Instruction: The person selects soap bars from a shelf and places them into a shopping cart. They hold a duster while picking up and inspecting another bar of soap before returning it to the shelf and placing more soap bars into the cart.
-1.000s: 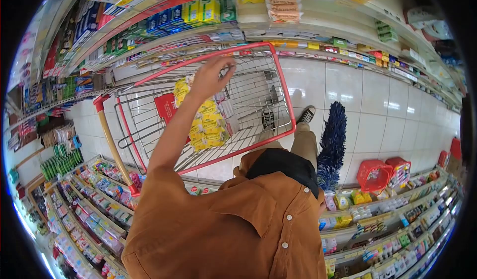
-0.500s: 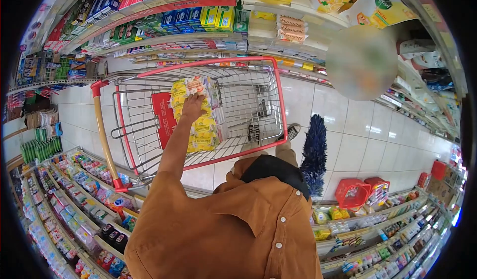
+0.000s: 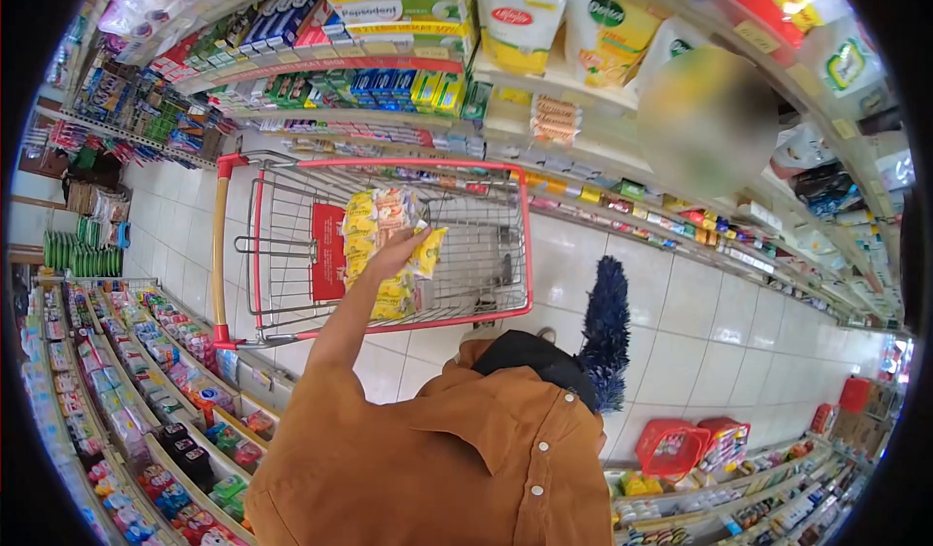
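Observation:
My left hand [image 3: 397, 252] reaches over the shopping cart [image 3: 528, 245], its fingers closed on a yellow soap pack [image 3: 428, 252]. The pack is lifted at the right side of a pile of similar yellow soap packs [image 3: 358, 223] in the cart. An orange-and-white soap pack [image 3: 393, 206] lies at the top end of the pile. My right hand does not show. At the right side of my body a dark blue fluffy duster [image 3: 606, 327] sticks up; whatever supports it is hidden.
Ahead of the cart are shelves with toothpaste boxes [image 3: 403, 9], refill pouches [image 3: 520, 26] and a stack of orange soap packs [image 3: 555, 120]. Low shelves of small goods [image 3: 185, 400] run behind me on the left. Red baskets [image 3: 671, 449] stand on the floor at right.
My left hand was resting on top of the pile; now it has a yellow soap pack lifted at the pile's right side. The view has shifted, showing more of the shelves.

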### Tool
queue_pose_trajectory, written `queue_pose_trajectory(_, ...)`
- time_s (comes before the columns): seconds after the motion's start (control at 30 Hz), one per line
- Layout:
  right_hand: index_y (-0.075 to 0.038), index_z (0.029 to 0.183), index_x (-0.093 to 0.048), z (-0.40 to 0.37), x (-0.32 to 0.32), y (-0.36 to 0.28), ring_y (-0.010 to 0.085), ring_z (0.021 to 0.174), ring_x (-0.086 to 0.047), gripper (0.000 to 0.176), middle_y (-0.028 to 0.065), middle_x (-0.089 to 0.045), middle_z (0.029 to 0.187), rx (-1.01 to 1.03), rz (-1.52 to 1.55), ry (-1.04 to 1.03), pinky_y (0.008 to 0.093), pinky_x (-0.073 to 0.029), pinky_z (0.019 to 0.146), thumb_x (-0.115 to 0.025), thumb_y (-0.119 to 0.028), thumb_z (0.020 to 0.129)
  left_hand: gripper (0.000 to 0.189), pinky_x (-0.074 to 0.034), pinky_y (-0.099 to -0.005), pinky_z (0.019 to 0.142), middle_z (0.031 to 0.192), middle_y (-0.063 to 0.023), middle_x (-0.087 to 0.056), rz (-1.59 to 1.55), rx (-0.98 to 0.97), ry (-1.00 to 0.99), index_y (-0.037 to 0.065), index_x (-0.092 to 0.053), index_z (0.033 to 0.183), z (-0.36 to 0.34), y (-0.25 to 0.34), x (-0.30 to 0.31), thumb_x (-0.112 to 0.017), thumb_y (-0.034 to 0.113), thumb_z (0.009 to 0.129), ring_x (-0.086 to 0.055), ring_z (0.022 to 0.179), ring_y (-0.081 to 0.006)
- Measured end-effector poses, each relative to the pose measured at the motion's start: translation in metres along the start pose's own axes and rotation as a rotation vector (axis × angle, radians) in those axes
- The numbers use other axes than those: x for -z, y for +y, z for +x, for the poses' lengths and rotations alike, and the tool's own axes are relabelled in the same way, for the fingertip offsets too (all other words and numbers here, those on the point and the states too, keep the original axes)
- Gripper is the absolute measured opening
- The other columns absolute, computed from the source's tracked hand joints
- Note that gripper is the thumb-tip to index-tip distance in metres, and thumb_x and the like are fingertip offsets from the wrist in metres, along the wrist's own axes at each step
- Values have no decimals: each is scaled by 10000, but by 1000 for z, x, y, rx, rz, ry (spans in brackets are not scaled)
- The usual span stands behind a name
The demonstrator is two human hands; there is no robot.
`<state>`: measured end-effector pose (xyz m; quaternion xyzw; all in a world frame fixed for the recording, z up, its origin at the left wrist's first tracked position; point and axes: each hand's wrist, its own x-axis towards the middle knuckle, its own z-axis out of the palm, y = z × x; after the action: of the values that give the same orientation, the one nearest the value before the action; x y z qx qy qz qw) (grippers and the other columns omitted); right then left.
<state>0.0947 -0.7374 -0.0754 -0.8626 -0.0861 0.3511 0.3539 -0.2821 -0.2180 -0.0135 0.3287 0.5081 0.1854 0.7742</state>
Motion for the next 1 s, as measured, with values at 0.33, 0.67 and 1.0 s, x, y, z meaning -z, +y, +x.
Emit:
queue_pose_trajectory(0.33,52,916,-687,37,54,-21,90,614,-557,338,88,-655,701,10,-30,-41,257,-438,532,-723,-265,806,255,-582,-339,663,936,-96,-681,-222,-78,-35,6,-584,1078,-48,-9,-226,-662,150,883,-687,776,-206)
queue_pose_trajectory(0.67,53,914,-662,51,87,26,70,595,-510,265,31,-623,688,36,200,-38,256,-407,511,-683,-207,865,261,-585,-383,695,1055,-155,-655,-218,-229,-202,17,-560,1105,-42,-51,-339,-655,66,867,-685,874,-276)
queue_pose_trajectory(1.0,41,837,-640,50,112,13,51,538,-497,268,22,-595,635,178,240,-40,241,-359,448,-676,-222,878,150,-579,-362,620,891,-147,-654,-264,-212,-155,9,-574,994,-65,-71,-373,-627,116,904,-694,777,-269)
